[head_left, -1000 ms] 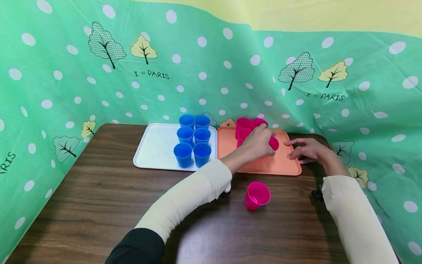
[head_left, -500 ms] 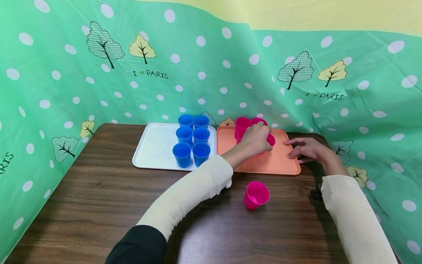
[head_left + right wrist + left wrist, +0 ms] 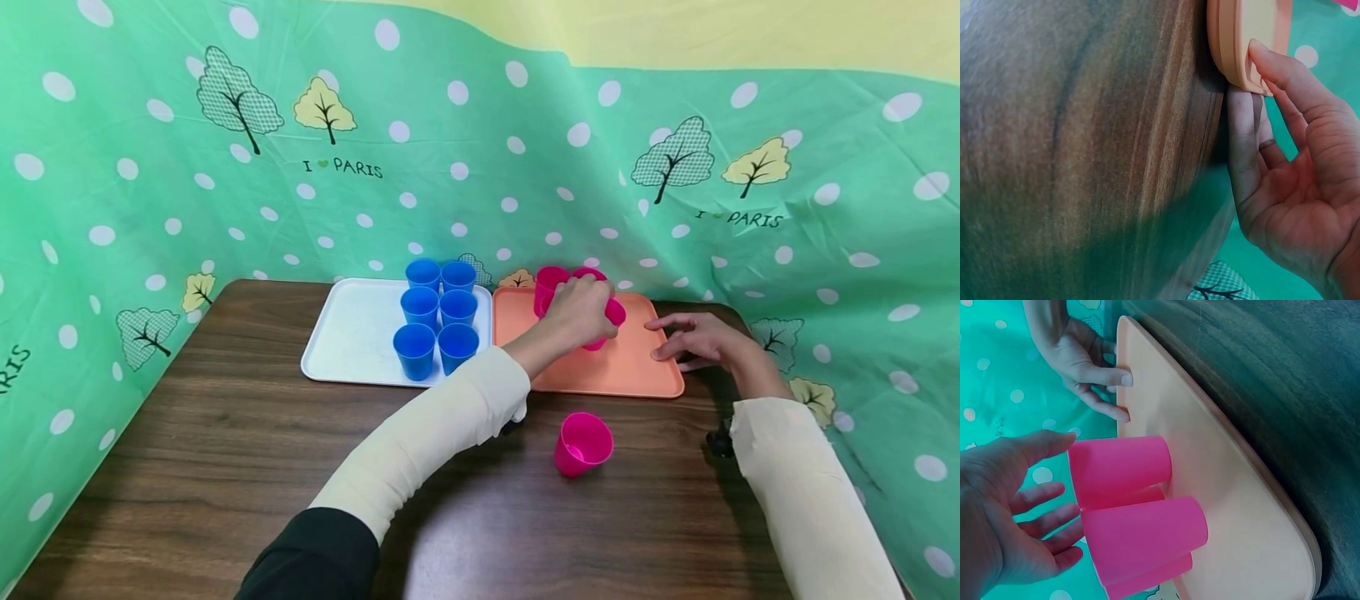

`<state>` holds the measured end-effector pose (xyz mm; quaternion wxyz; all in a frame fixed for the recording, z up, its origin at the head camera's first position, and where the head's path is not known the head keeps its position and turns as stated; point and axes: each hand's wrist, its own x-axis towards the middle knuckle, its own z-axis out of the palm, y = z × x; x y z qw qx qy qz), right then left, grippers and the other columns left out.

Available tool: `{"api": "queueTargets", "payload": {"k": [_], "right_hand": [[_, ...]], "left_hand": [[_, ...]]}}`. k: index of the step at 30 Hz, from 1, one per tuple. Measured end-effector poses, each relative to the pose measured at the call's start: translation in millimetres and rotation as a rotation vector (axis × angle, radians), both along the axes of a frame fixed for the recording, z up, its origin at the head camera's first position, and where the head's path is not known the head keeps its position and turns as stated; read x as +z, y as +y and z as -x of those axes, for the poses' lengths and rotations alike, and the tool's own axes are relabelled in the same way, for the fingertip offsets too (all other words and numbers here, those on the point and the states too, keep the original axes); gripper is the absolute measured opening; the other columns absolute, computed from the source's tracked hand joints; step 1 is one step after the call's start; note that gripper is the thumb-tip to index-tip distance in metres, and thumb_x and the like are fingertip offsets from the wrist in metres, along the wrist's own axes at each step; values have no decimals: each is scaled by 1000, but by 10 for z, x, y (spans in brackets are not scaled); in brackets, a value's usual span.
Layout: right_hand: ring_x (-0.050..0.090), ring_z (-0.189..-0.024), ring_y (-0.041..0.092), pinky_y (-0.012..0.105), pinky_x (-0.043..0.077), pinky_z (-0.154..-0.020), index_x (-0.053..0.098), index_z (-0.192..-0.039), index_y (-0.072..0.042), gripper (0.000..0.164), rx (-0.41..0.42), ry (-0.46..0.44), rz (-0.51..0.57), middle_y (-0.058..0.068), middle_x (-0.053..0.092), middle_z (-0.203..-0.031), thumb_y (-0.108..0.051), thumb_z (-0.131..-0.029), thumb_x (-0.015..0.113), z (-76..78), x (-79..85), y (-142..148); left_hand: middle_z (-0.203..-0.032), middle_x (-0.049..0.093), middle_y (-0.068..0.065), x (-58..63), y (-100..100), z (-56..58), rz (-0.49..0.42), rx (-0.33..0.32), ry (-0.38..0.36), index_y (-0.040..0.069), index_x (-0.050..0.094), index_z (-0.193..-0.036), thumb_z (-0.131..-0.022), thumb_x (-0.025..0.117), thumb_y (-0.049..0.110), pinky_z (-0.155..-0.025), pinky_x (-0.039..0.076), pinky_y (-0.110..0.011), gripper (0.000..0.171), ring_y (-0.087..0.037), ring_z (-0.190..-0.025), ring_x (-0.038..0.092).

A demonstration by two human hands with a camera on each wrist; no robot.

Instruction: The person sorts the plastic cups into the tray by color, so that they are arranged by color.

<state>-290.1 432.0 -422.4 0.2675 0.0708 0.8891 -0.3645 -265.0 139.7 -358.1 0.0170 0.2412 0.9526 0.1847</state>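
My left hand (image 3: 579, 310) reaches over the orange tray (image 3: 637, 362) and holds a pink cup (image 3: 1122, 465) at its rim, thumb on one side and fingertips on the other. The cup stands upright, close beside other pink cups (image 3: 1147, 537) in the tray's back left part; the hand hides some of them in the head view. At the tray's right edge, my right hand (image 3: 701, 340) pinches the rim, its thumb (image 3: 1272, 62) on the inner face and fingers beneath. Another pink cup (image 3: 583, 446) stands alone on the table in front of the tray.
A white tray (image 3: 345, 342) adjoins the orange one on the left, with several blue cups (image 3: 416, 354) in two columns along its right side. Both trays lie on a dark wooden table (image 3: 225, 467). A green dotted cloth (image 3: 480, 150) hangs behind and along the sides.
My left hand has shifted slightly back and left with the pink cup, nearer the other pink cups. My right hand has stayed at the tray's edge.
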Motion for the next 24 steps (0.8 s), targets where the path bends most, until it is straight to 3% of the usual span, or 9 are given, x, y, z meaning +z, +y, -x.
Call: {"api": "queueTargets", "payload": {"k": [7,14,24], "right_hand": [[79,-92,16,39,72,-88,46,-170,-6,92,6,2,4,-5,79,-97,-35,-96,92,-1,-1,-1],[78,-93,16,39,72,-88,45,-170,-5,92,12,-2,-4,-5,79,-97,-34,-97,92,13,8,-2],[76,-94,16,39,72,-89,42,-172,-4,90,22,-4,-13,-5,80,-98,-33,-100,89,-5,40,-17]], "left_hand": [[-139,69,3,57,-20,-50,-2,-35,38,20,73,-144,-98,87,42,-114,53,-37,53,-17,-132,62],[-139,68,4,159,-53,-179,-57,-106,44,21,71,-151,-95,91,41,-115,53,-33,63,-13,-129,60],[-142,70,5,245,-141,-402,-68,-216,54,22,77,-142,-100,86,41,-104,53,-26,47,-14,-124,57]]}}
